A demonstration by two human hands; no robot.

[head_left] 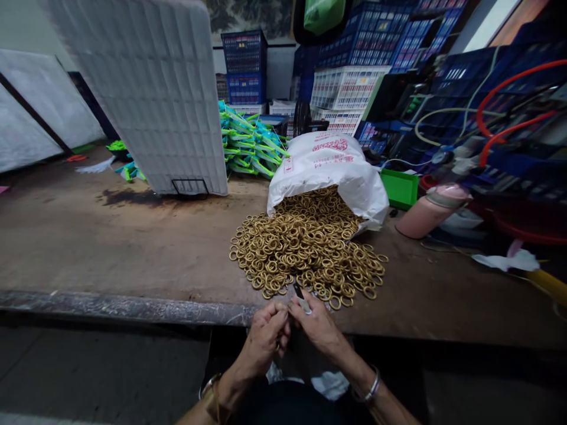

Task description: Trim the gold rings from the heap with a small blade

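A heap of brass-coloured rings (305,251) spills from a white sack (330,168) lying on its side on the brown worktable (110,248). Both hands meet at the table's near edge, just in front of the heap. My left hand (266,336) is closed in a pinch, and what its fingers hold is hidden. My right hand (316,324) is closed round a small metal tool (302,298) whose tip points up toward the rings. Each wrist wears a bracelet.
A white ribbed panel (150,88) stands upright at the back left. Behind it lie green and blue bundles (248,144). Blue and white crates (354,65) are stacked at the back. A green tray (400,188), a pink bottle (432,211) and red hoses (509,106) crowd the right.
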